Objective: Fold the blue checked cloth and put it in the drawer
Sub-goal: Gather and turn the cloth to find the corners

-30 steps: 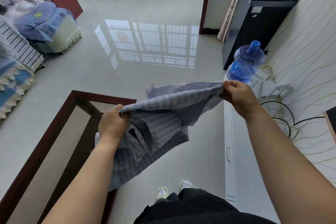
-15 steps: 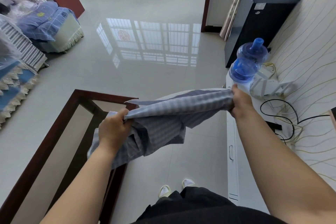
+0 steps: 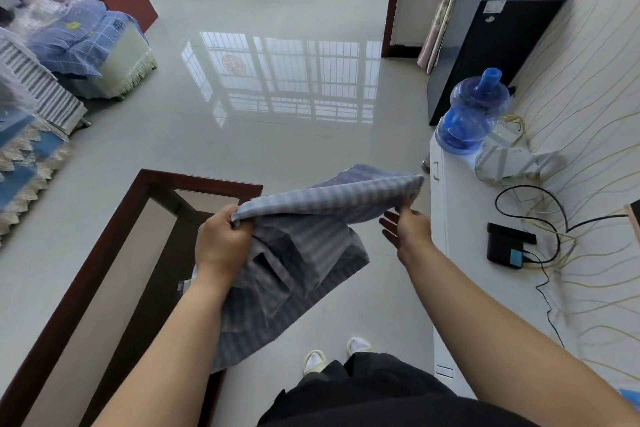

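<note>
Blue-grey checked cloth (image 3: 304, 243) hangs in mid-air in front of a standing person, above a pale glossy tiled floor (image 3: 270, 135), in the head camera's view. The left hand (image 3: 221, 243) grips one end of the cloth's upper edge, fingers curled round the bunched fabric, while the rest droops in loose folds below the wrist and partly over the corner of a dark wood-framed glass table (image 3: 114, 253). The cloth's top edge stretches across to the right and ends in a rounded fold just above the right hand (image 3: 408, 232). That hand's fingers (image 3: 389, 230) are straight and slightly spread beneath the fold; the thumb touches or nearly touches the underside of the fabric, but whether it pinches the cloth cannot be told. A white counter (image 3: 464, 253) runs along the wall on the right, its closed drawer fronts facing the floor, with a small handle visible near its far end. On the counter stand a blue water jug (image 3: 471, 114), a white folded device (image 3: 512, 163) just beside it, and a small black box (image 3: 507, 246) with black cables trailing over the top. Beyond the jug stands a black cabinet (image 3: 485, 45). White slippers (image 3: 332, 354) show at the person's feet.
</note>
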